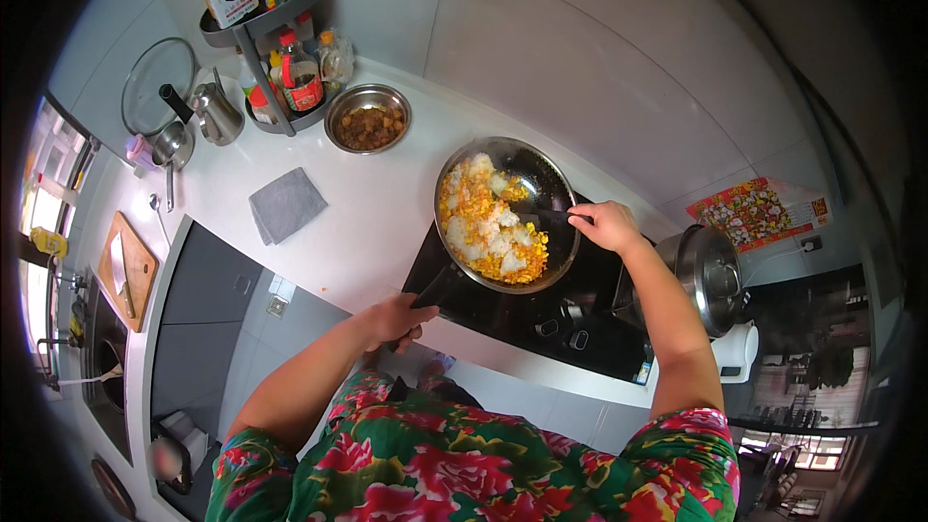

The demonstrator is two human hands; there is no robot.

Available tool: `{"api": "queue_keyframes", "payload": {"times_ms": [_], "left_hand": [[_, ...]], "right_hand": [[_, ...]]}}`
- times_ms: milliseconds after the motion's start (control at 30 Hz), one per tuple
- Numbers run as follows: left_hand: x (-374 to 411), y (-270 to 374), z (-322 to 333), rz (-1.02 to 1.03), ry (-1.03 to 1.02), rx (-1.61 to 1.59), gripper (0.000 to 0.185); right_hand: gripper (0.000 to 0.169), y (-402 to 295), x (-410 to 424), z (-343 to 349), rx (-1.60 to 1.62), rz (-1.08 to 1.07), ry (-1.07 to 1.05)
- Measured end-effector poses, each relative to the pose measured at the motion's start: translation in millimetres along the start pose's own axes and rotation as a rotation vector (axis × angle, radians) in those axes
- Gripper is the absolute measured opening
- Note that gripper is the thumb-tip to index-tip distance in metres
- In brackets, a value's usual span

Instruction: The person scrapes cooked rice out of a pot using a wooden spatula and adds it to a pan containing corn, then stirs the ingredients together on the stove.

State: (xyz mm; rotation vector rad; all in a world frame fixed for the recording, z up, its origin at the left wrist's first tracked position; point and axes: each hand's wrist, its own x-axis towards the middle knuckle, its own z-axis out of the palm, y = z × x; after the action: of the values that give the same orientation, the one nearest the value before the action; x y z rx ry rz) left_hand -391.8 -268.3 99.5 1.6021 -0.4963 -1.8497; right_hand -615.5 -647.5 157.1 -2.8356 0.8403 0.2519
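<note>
My left hand (pixel 399 322) is closed around the black handle (pixel 439 286) of a deep frying pan (pixel 554 167) on the black cooktop (pixel 464 308). White rice in clumps, mixed with yellow and orange bits (pixel 493 232), covers the left and front part of the pan. From the right, my right hand (pixel 605 225) grips a dark spatula (pixel 544 214) by its handle. The spatula's blade reaches into the pan and touches the edge of the food; its tip is hard to make out against the dark pan.
A steel bowl of browned chunks (pixel 371 127) stands behind a folded grey cloth (pixel 288 204). Right of the pan is a lidded steel pot (pixel 707 279). A two-tier rack (pixel 290 14) holds bottles. At far left, a knife (pixel 119 264) lies on a wooden cutting board (pixel 145 261).
</note>
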Motion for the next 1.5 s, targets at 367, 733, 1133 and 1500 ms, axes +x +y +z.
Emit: {"api": "queue_keyframes", "payload": {"times_ms": [367, 733, 1133, 1500], "left_hand": [[7.4, -9.4, 0.3, 0.033, -0.025, -0.056, 0.035], [5.8, -10.2, 2.0, 0.061, -0.084, -0.137, 0.032], [9.8, -16.4, 1.3, 0.081, -0.081, -0.084, 0.033], [12.3, -19.2, 5.3, 0.094, -0.068, -0.124, 0.031]], "right_hand": [[0.024, -61.3, -107.1, -72.4, -0.491, -0.115, 0.226], [0.022, -115.3, -59.4, -45.5, -0.597, 0.027, 0.011], [0.019, -144.9, 13.1, -88.4, -0.673, 0.074, -0.042], [0.020, -135.7, 3.2, -78.6, -0.781, 0.087, -0.156]]}}
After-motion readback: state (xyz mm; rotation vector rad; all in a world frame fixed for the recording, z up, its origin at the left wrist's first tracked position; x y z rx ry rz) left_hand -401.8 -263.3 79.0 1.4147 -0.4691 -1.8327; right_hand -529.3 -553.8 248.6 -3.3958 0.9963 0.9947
